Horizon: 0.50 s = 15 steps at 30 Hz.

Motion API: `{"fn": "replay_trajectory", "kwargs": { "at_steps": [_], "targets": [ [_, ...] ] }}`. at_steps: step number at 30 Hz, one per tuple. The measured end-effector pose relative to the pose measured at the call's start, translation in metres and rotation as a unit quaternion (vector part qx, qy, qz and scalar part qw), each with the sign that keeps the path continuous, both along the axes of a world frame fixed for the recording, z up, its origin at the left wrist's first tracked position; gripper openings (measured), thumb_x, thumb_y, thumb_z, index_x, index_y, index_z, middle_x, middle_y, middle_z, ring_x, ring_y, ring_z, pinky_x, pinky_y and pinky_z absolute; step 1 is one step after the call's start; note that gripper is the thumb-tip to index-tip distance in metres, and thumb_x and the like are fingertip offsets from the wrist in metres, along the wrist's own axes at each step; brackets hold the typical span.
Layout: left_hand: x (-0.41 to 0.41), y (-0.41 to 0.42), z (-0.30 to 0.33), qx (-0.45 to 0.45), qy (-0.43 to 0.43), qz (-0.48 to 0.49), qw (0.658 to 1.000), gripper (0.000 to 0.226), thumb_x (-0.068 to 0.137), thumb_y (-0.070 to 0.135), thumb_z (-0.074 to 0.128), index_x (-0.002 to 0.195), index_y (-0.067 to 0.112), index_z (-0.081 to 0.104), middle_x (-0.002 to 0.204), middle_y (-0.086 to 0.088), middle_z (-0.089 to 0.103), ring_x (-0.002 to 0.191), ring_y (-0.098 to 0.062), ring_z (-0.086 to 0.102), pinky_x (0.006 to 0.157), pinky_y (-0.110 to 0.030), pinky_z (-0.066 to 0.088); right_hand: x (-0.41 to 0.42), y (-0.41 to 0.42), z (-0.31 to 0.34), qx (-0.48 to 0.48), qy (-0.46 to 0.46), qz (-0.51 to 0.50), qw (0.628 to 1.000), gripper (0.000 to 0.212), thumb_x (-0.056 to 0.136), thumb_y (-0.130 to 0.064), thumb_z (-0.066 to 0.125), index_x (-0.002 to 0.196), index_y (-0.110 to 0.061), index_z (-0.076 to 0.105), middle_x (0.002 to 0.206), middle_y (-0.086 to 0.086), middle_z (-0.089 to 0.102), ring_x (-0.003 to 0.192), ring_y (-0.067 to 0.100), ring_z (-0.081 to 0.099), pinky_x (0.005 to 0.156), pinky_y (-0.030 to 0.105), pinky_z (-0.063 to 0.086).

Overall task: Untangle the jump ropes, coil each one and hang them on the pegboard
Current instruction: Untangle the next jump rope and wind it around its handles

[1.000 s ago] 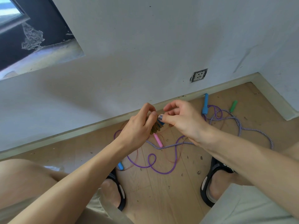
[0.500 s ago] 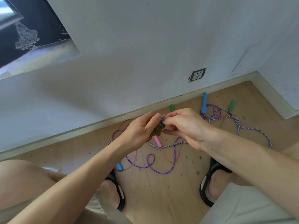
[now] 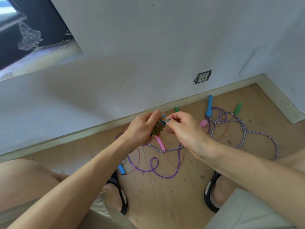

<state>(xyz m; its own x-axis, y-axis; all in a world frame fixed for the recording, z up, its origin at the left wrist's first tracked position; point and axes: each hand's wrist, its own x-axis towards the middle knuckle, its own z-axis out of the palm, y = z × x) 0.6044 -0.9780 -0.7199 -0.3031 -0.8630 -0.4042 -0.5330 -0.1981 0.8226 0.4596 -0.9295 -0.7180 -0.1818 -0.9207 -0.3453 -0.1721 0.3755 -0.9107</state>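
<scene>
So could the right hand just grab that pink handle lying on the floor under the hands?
Probably not right now. The right hand is busy pinching the thin rope's end by the coil that the left hand grips. The pink handle itself lies uncovered, so nothing else blocks it.

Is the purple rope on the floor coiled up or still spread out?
Spread out: the purple rope lies in loose loops on the wooden floor, crossing the striped rope.

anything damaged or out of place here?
Yes. The wall socket sits crooked, with chipped plaster round its plate. Debris flecks litter the wooden floor. The purple rope and the striped rope still lie crossed over each other.
</scene>
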Motion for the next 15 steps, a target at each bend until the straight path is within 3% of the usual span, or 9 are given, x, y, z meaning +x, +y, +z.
{"fn": "replay_trajectory", "kwargs": {
  "at_steps": [3,6,8,15],
  "targets": [
    [-0.003,0.001,0.0,-0.017,-0.005,-0.009,1.0,0.049,0.102,0.055,0.036,0.102,0.014,0.063,0.067,-0.004,0.068,0.042,-0.012,0.048,0.043,-0.022,0.039,-0.008,-0.015,0.003,0.011,-0.01,-0.013,1.0,0.023,0.099,-0.025,0.052,0.092,-0.006,0.063,0.076,0.001,0.057,0.076,0.019,0.055,0.088,0.051,0.053],
    [-0.005,-0.001,-0.002,-0.035,-0.019,-0.01,0.999,0.049,0.102,0.054,0.035,0.101,0.013,0.063,0.075,-0.012,0.07,0.04,-0.009,0.049,0.046,-0.024,0.04,-0.008,-0.023,0.008,0.01,-0.102,-0.032,0.994,0.022,0.101,-0.019,0.051,0.085,-0.01,0.062,0.084,0.003,0.056,0.078,0.013,0.05,0.069,0.033,0.046],
    [-0.004,-0.004,-0.005,-0.049,-0.032,-0.011,0.998,0.052,0.101,0.057,0.035,0.098,0.013,0.063,0.079,-0.016,0.07,0.041,-0.012,0.049,0.049,-0.029,0.041,-0.006,-0.023,0.009,0.01,-0.135,-0.024,0.99,0.022,0.101,-0.017,0.05,0.083,-0.011,0.061,0.086,0.003,0.056,0.078,0.013,0.049,0.065,0.028,0.041],
    [0.0,-0.009,-0.002,-0.067,-0.061,-0.019,0.996,0.053,0.101,0.06,0.032,0.095,0.021,0.068,0.076,-0.012,0.072,0.045,-0.013,0.051,0.055,-0.034,0.047,-0.008,-0.015,0.017,-0.023,-0.088,0.042,0.995,0.028,0.099,-0.023,0.05,0.076,-0.009,0.059,0.075,0.005,0.05,0.073,0.016,0.045,0.065,0.031,0.037]
  ]
}}
